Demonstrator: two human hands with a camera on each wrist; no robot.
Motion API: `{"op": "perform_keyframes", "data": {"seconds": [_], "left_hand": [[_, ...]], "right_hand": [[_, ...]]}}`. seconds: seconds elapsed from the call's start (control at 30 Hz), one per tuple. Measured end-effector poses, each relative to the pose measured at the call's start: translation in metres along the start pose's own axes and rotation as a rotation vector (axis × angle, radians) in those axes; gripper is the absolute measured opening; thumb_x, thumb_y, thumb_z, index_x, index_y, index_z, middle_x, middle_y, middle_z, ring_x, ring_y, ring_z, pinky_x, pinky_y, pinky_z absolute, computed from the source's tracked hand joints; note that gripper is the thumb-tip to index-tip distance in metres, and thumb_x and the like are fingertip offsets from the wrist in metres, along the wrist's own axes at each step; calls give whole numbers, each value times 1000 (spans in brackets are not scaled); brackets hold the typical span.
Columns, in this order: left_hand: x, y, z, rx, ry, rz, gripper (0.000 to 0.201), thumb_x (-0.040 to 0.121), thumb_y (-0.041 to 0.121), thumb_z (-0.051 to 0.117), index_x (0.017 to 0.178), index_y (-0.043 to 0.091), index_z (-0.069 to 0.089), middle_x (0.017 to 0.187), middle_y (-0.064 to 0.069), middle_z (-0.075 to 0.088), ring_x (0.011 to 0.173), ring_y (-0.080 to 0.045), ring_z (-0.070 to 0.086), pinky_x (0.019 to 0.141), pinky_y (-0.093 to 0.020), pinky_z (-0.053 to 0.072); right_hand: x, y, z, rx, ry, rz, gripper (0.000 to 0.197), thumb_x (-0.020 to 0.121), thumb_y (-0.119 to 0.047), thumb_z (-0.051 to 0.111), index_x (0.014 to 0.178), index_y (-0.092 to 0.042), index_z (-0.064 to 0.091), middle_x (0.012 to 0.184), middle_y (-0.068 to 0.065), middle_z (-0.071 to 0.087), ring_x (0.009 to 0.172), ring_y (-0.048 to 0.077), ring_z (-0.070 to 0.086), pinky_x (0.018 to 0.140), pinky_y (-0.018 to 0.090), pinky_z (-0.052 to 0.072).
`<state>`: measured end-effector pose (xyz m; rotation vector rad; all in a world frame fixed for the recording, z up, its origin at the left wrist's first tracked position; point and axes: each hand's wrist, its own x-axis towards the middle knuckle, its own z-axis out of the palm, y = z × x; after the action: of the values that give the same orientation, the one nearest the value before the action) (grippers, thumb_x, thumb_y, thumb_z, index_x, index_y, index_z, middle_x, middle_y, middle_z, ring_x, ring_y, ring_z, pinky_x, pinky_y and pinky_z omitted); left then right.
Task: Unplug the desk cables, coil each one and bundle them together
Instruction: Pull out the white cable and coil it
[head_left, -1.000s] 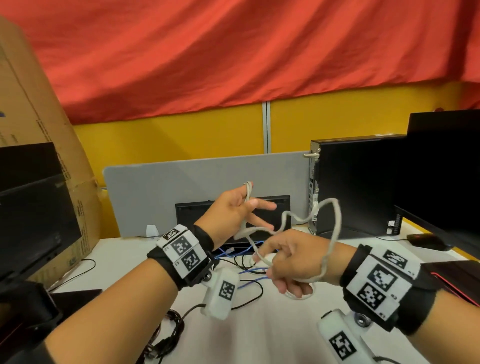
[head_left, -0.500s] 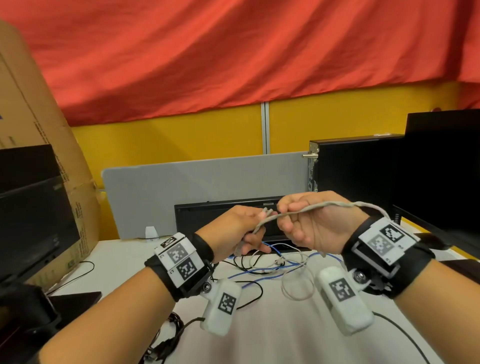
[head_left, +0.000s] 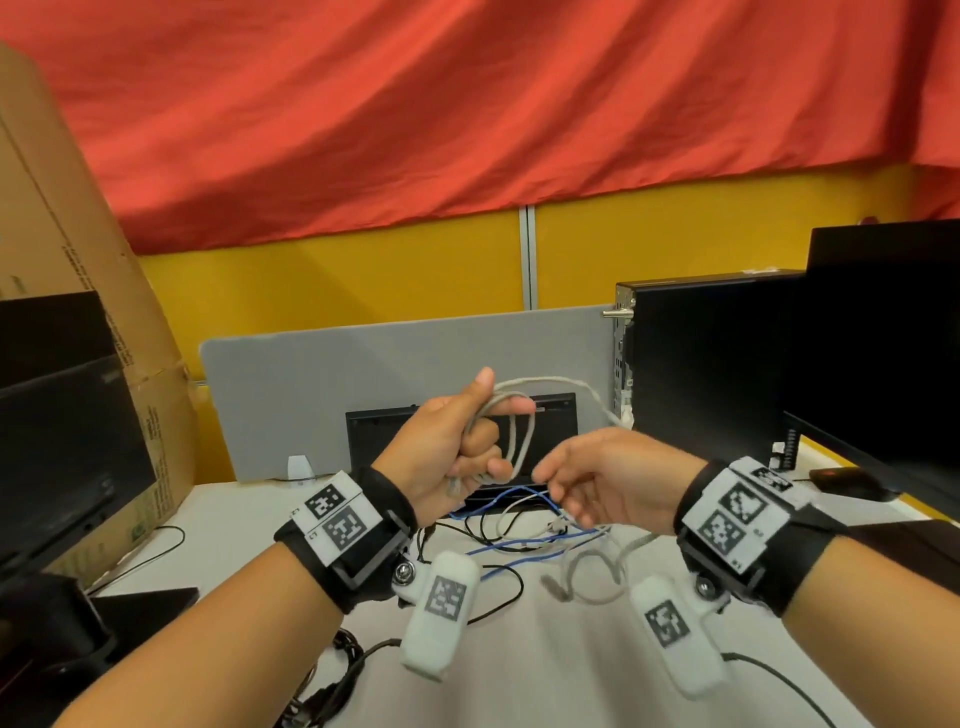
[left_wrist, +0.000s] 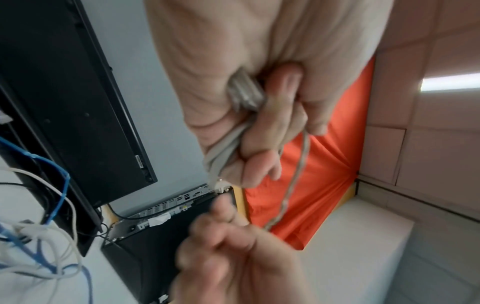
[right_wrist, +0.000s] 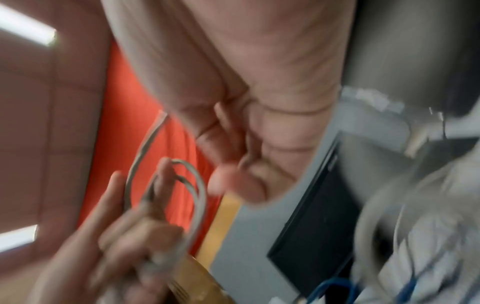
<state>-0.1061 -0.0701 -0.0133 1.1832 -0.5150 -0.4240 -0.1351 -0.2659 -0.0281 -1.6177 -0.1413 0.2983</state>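
My left hand (head_left: 452, 441) is raised over the desk with its thumb up and grips several loops of a grey cable (head_left: 522, 441). In the left wrist view the fingers (left_wrist: 262, 127) curl tight round the bunched strands (left_wrist: 244, 92). One strand arcs right and runs down into my right hand (head_left: 597, 478), which is lower, just right of the loops, its fingers loosely curled about it. The cable's tail (head_left: 597, 571) lies looped on the white desk (head_left: 545, 675). The right wrist view is blurred; it shows the loops (right_wrist: 200, 195) on the left hand (right_wrist: 116, 236).
Blue, white and black cables (head_left: 519, 525) lie tangled on the desk under the hands. Behind them stand a black screen (head_left: 374, 436) and a grey partition (head_left: 337, 384). A black computer tower (head_left: 701, 364) and monitor (head_left: 883, 338) stand right, another monitor (head_left: 62, 415) and cardboard box (head_left: 78, 260) left.
A second ago the cable was slack between both hands. The right hand brought a length up to the left hand, which took it as a loop; the right hand has now dropped down and away.
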Motion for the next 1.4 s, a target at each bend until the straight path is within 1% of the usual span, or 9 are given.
{"op": "perform_keyframes", "data": {"seconds": [0.1, 0.2, 0.33, 0.6, 0.73, 0.83, 0.9, 1.1, 1.4], "left_hand": [[4, 2, 0, -20, 102, 43, 51, 97, 42, 49, 111, -4, 65, 44, 6, 18, 35, -7, 19, 46, -22, 40], [5, 2, 0, -13, 152, 63, 50, 98, 41, 49, 112, -4, 65, 46, 5, 17, 37, -8, 18, 47, -22, 39], [6, 1, 3, -47, 142, 73, 46, 97, 40, 49, 106, -2, 66, 44, 6, 17, 35, -7, 19, 47, -22, 41], [6, 3, 4, -241, 48, 66, 45, 98, 40, 46, 105, -1, 63, 42, 7, 22, 33, -5, 23, 53, -21, 47], [10, -1, 1, -296, 18, 133, 30, 101, 17, 43, 122, -4, 50, 52, 4, 34, 39, -5, 32, 76, -30, 53], [11, -1, -2, -185, 2, 203, 17, 101, 7, 41, 115, 0, 47, 76, -7, 65, 43, -6, 42, 93, -41, 54], [11, -3, -5, -66, 32, 225, 17, 101, 8, 42, 116, 2, 44, 106, -18, 71, 51, -9, 59, 102, -48, 48], [12, -16, -12, 133, 72, 195, 24, 102, 8, 41, 123, -3, 39, 129, -15, 62, 103, -31, 69, 94, -37, 48], [14, -24, -4, 669, -11, 102, 31, 101, 12, 45, 124, -9, 47, 62, 2, 67, 54, -9, 60, 68, -26, 47]], "right_hand": [[-6, -2, 9, -260, 24, -127, 21, 91, 1, 50, 90, -1, 70, 67, 9, 64, 55, 17, 60, 48, 26, 50], [-6, -4, 12, -466, 434, -572, 20, 86, -5, 58, 79, -18, 72, 61, 0, 63, 53, 7, 56, 49, 18, 46], [-1, 0, 8, -1010, 736, -907, 22, 82, -18, 67, 103, -21, 60, 98, -6, 52, 92, 6, 46, 80, 15, 37], [7, 33, 6, -1126, 440, -321, 40, 97, -16, 49, 137, -15, 43, 91, 8, 65, 74, 20, 64, 71, 35, 57], [1, 40, 23, -1280, 185, -69, 24, 101, -21, 43, 123, -12, 46, 86, 2, 54, 58, 11, 52, 50, 22, 44], [-4, 41, 33, -1384, 28, -14, 18, 98, -9, 42, 109, -10, 56, 97, 6, 61, 77, 20, 59, 67, 27, 50], [-8, 35, 34, -1328, -2, -45, 21, 99, -10, 40, 102, -12, 61, 102, 3, 64, 90, 17, 60, 78, 26, 49], [-19, 18, 39, -569, -283, 98, 31, 99, -18, 41, 71, -14, 53, 54, 4, 38, 37, 12, 34, 39, 20, 25], [-16, -6, 22, 110, -387, 96, 25, 80, -27, 42, 61, -11, 43, 43, -1, 30, 34, 11, 23, 40, 20, 11]]}}
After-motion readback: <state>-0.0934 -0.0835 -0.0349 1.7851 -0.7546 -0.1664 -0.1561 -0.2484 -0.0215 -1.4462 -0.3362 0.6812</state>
